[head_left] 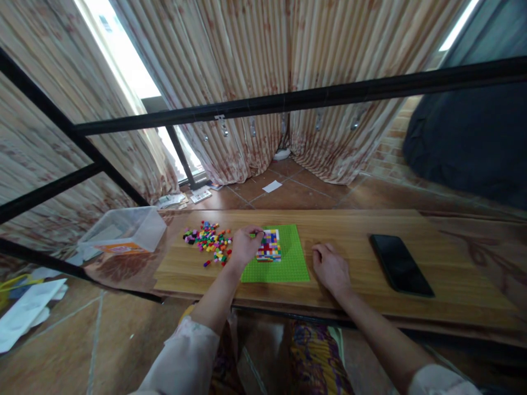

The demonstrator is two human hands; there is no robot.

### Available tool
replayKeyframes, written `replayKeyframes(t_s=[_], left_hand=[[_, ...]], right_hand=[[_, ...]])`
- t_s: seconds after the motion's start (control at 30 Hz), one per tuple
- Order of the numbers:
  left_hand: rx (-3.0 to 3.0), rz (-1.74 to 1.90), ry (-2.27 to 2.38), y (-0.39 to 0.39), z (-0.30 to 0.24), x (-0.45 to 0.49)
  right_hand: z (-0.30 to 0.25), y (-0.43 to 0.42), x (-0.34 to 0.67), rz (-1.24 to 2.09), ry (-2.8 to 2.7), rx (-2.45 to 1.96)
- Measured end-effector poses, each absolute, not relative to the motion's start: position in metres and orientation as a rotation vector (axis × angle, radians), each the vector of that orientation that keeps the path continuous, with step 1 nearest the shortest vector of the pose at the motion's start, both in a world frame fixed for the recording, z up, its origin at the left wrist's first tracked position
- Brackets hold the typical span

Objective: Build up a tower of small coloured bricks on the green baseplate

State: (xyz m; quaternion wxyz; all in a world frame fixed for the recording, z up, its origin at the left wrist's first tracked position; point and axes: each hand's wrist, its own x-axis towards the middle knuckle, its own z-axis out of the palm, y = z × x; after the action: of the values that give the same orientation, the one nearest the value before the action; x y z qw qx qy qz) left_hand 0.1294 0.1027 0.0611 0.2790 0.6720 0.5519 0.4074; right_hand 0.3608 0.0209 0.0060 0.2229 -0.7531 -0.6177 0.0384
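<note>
A green baseplate (pixel 288 258) lies on the wooden board (pixel 349 230), with a patch of small multicoloured bricks (pixel 269 245) built on its left part. My left hand (pixel 246 244) rests at the plate's left edge, fingers pinched together at the top of the built patch; what they hold is too small to make out. A loose pile of coloured bricks (pixel 211 242) lies just left of that hand. My right hand (pixel 330 267) lies on the board right of the plate, fingers loosely curled, holding nothing.
A black phone (pixel 400 264) lies face up on the board's right part. A clear plastic tub (pixel 125 229) sits off the left end. Black metal bars (pixel 288 101) cross above. Curtains hang behind, papers lie on the tiled floor.
</note>
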Motion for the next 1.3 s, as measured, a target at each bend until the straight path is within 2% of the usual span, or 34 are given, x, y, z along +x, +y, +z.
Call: replayKeyframes(t_s=[0.63,1.3], left_hand=[[0.927,1.404,1.333,0.094,0.045,0.151],[0.893,1.475,1.497,0.100,0.036,0.163]], right_hand=[[0.001,0.021,0.362,0.065,-1.705,-2.074],[0.001,0.020,0.363,0.061,-1.717,-2.087]])
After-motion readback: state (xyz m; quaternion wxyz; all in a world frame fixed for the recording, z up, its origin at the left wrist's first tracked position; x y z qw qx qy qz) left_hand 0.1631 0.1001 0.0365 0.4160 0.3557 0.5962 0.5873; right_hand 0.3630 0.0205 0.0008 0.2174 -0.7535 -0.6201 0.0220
